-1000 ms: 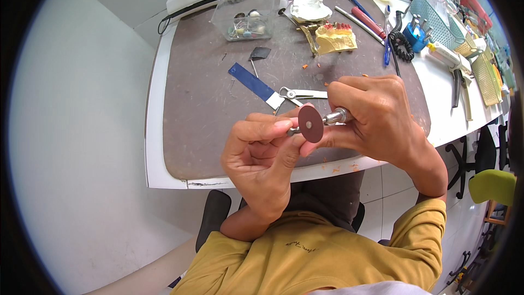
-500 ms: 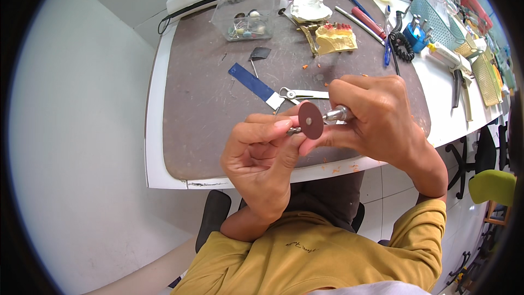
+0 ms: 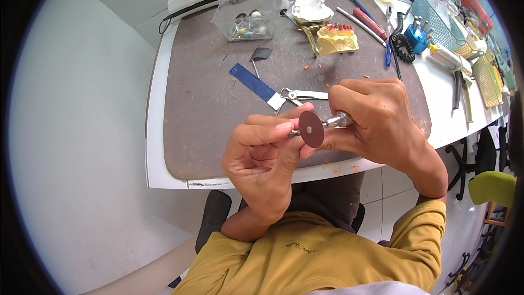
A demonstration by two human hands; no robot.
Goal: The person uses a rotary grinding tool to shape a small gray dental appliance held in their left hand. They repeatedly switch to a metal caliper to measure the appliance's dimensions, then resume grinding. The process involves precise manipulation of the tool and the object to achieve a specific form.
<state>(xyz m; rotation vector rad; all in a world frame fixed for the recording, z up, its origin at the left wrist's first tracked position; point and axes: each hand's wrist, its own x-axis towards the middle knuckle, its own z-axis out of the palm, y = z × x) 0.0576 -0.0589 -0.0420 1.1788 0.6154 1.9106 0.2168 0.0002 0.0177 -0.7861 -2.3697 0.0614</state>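
Note:
My right hand (image 3: 374, 117) is closed round a metal rotary handpiece (image 3: 339, 119). A round reddish-brown cutting disc (image 3: 311, 129) is mounted at its tip, facing left. Between the thumb and fingers of my left hand (image 3: 262, 153) is a small silvery metal piece (image 3: 295, 133). The disc stands right beside this piece; whether they touch I cannot tell. Both hands are close together above the table's near edge. Just beyond them lie a metal caliper (image 3: 308, 95) and a blue strip with a white end (image 3: 252, 83).
Farther back stand a yellow dental model (image 3: 337, 41) with red teeth, a white plaster model (image 3: 312, 9) and a clear box of burs (image 3: 245, 31). Pens and a red-handled tool (image 3: 369, 22) lie to the right, near a coiled black cord (image 3: 403, 47) and a blue bur holder (image 3: 418, 38).
The disc has moved slightly down and toward me with the handpiece. My left hand keeps its pinch on the small metal piece, nearly in place.

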